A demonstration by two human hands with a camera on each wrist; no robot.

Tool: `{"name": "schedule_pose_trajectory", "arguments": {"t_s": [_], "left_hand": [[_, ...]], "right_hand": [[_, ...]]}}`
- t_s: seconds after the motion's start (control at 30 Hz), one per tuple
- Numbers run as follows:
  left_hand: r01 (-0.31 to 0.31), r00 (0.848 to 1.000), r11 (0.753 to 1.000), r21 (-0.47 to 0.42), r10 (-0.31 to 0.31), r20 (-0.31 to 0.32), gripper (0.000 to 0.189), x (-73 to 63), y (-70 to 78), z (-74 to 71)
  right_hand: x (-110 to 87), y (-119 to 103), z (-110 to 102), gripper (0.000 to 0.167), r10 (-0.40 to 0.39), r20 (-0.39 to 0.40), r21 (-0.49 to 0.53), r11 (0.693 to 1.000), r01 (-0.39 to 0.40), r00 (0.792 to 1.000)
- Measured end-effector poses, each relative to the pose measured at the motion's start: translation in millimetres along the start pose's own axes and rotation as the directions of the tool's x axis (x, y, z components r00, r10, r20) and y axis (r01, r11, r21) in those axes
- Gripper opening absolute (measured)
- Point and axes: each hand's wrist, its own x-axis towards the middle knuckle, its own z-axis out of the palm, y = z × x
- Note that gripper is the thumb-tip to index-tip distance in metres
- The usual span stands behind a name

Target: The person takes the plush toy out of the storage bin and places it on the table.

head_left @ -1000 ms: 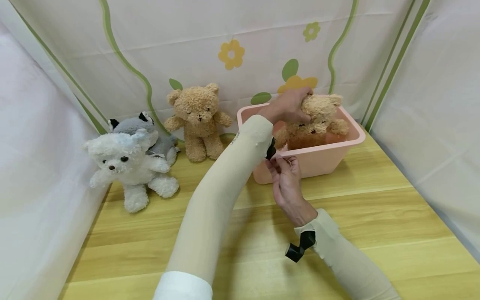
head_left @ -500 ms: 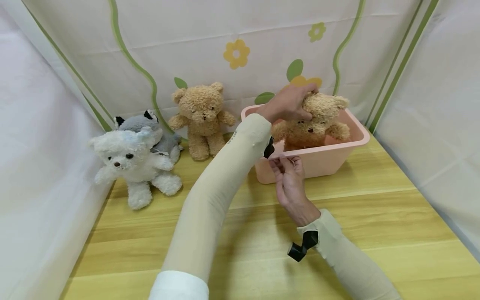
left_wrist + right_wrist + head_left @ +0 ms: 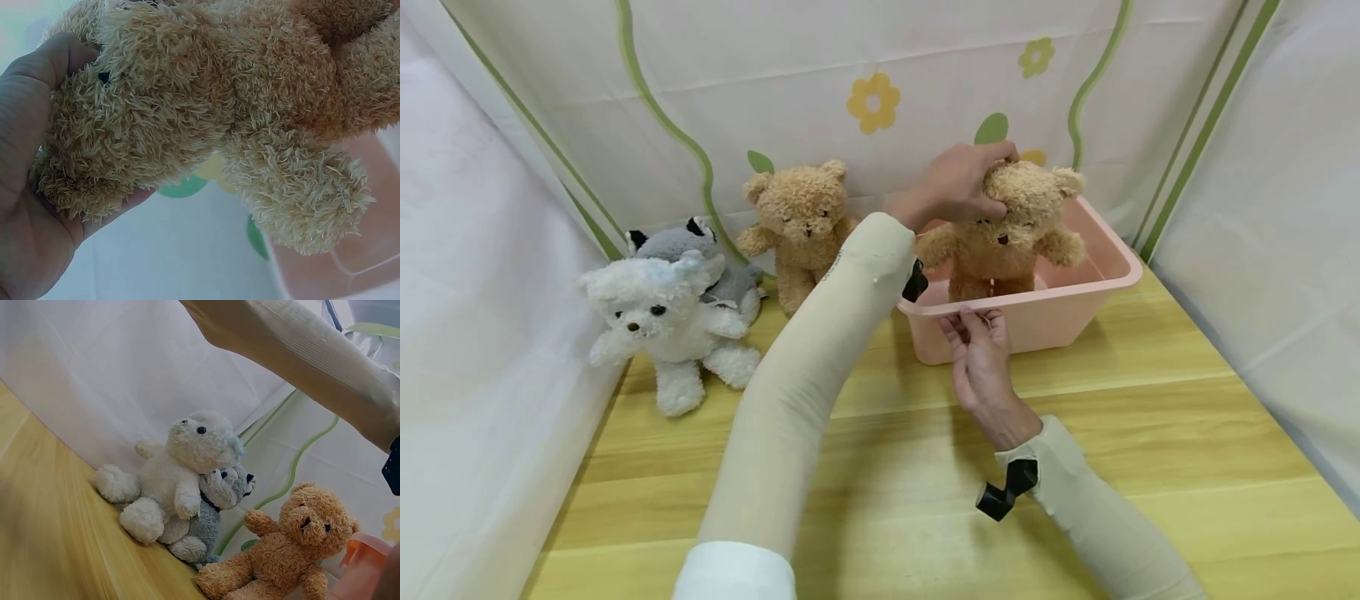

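My left hand [image 3: 958,185] grips a curly tan teddy bear [image 3: 1018,242] by the side of its head. The bear is upright over the pink plastic bin [image 3: 1052,321], its legs partly behind the front rim. In the left wrist view, my thumb presses near the eye of the teddy bear [image 3: 156,106] and the fingers go round behind its head. My right hand [image 3: 983,367] pinches the bin's front rim near its left corner, thumb on top and palm turned up.
Left of the bin, a second tan teddy bear [image 3: 796,217] stands against the flowered backdrop. Farther left, a white plush bear [image 3: 658,321] sits in front of a grey husky plush [image 3: 730,283]. White fabric walls [image 3: 1262,208] flank the wooden table [image 3: 925,500].
My left hand has lifted the teddy bear up and slightly left, so more of its body shows above the bin rim. My right hand stays at the front rim.
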Motion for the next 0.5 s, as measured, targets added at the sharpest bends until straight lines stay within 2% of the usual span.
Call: {"name": "schedule_pose_trajectory", "arguments": {"t_s": [0.2,0.33,0.5], "left_hand": [[0.061,0.997,0.995,0.076,-0.057,-0.044,0.058,-14.1,5.6,-24.7],[0.104,0.992,0.992,0.076,-0.098,-0.085,0.058,-26.5,9.7,-45.0],[0.107,0.987,0.992,0.075,-0.097,-0.125,0.056,-39.8,11.2,-63.3]], "right_hand": [[-2.2,2,0,0.008,-0.002,-0.001,-0.001,1.0,0.002,1.0],[-1.7,2,1,0.008,-0.008,-0.005,0.001,1.0,0.008,1.0],[-1.2,1,1,0.009,-0.013,-0.017,0.004,1.0,0.013,1.0]]}}
